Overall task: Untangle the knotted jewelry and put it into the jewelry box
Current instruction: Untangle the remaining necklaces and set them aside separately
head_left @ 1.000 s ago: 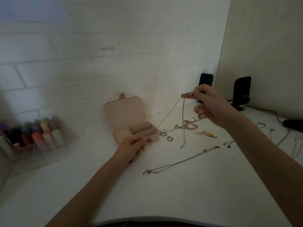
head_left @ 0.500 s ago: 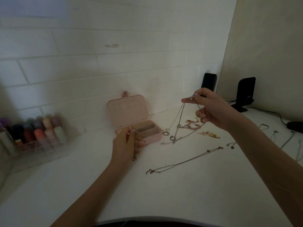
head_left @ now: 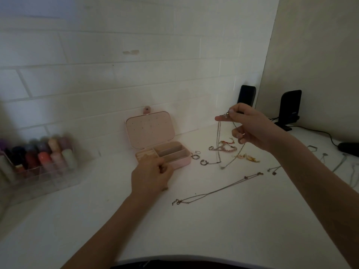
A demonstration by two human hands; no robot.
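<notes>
The pink jewelry box (head_left: 179,162) stands open against the tiled wall, lid upright. My left hand (head_left: 151,175) rests on the table just in front of the box with fingers curled; a small jewelry piece seems pinched inside, mostly hidden. My right hand (head_left: 250,129) is raised to the right of the box and pinches the top of a thin chain necklace (head_left: 219,144). The chain hangs in loops down to the table, where its lower end lies beside a small ring (head_left: 203,162).
A long necklace (head_left: 217,189) lies stretched in front of my hands. A pink bracelet (head_left: 223,148), a gold piece (head_left: 249,157) and another ring (head_left: 195,156) lie near the box. More chains (head_left: 340,164) are at the right. A nail-polish organiser (head_left: 38,160) stands left, black stands (head_left: 290,107) behind.
My left hand let go of the taut chain end and drew back in front of the box, fingers curled. The chain now hangs slack from my right hand.
</notes>
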